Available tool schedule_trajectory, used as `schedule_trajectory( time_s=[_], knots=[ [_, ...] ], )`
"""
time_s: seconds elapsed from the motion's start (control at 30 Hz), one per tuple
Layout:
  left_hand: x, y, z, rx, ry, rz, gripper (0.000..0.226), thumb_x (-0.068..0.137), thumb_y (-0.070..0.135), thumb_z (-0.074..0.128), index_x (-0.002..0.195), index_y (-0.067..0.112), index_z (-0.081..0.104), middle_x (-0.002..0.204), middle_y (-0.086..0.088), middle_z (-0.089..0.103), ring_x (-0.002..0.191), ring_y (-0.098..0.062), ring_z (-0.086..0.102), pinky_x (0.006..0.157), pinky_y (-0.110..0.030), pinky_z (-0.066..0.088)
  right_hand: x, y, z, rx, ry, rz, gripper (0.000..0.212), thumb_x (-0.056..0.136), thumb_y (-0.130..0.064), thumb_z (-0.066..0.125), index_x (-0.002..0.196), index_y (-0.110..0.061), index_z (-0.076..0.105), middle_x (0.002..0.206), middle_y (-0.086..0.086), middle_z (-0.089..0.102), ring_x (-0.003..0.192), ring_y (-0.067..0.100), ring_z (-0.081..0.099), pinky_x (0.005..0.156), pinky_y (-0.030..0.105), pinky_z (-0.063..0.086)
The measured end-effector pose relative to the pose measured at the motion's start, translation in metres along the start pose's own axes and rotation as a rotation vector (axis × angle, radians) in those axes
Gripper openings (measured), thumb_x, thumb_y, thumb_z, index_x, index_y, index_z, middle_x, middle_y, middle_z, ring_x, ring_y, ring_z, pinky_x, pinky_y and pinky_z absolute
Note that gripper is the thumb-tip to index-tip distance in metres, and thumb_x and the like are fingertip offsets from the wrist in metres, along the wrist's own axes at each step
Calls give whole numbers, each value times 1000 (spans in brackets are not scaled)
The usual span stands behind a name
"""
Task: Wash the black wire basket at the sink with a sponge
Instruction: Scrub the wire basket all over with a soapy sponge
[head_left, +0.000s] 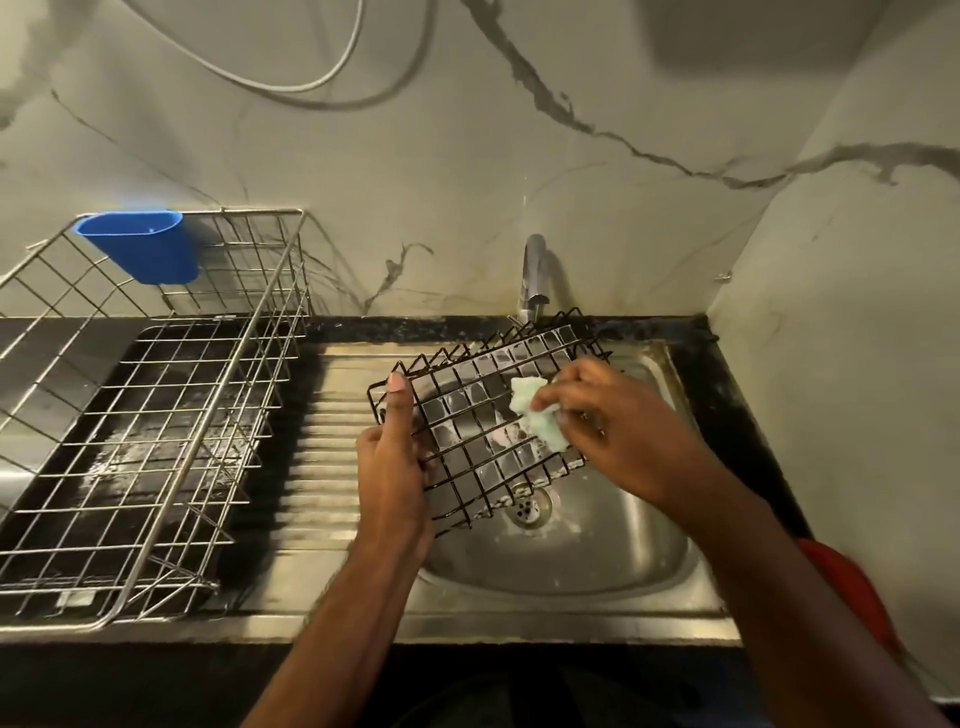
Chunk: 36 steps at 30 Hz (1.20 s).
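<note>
The black wire basket (470, 415) is held tilted above the steel sink (597, 561), with soap film in several of its squares. My left hand (392, 462) grips its left edge, thumb stretched up along the rim. My right hand (618, 421) holds a pale green sponge (535, 413) and presses it against the basket's grid. The basket's far corner sits just below the tap (535, 275).
A large steel dish rack (171, 415) with a blue plastic cup holder (140, 244) stands on the left, beside the ribbed drainboard (327, 441). The drain (530, 506) lies under the basket. A marble wall closes the back and right. Something red (852, 587) lies at the counter's right edge.
</note>
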<state>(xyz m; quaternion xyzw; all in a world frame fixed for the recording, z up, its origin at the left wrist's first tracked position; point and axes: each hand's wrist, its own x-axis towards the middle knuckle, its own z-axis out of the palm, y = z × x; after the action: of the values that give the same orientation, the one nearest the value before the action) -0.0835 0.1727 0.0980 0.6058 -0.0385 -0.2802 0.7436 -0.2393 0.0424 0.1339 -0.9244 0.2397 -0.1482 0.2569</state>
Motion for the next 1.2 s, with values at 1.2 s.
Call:
schedule_trajectory(
  time_s=[1.2],
  knots=[
    [52,11,-31,-96,-259,-250,63,91,75,43,83,18,67,89,-7,66,78,-21,60,70,-37,50,8,51,-13,940,410,747,47,81,-55,65,89,-10,72,77,8,74,56,15,64,50,23,46]
  ],
)
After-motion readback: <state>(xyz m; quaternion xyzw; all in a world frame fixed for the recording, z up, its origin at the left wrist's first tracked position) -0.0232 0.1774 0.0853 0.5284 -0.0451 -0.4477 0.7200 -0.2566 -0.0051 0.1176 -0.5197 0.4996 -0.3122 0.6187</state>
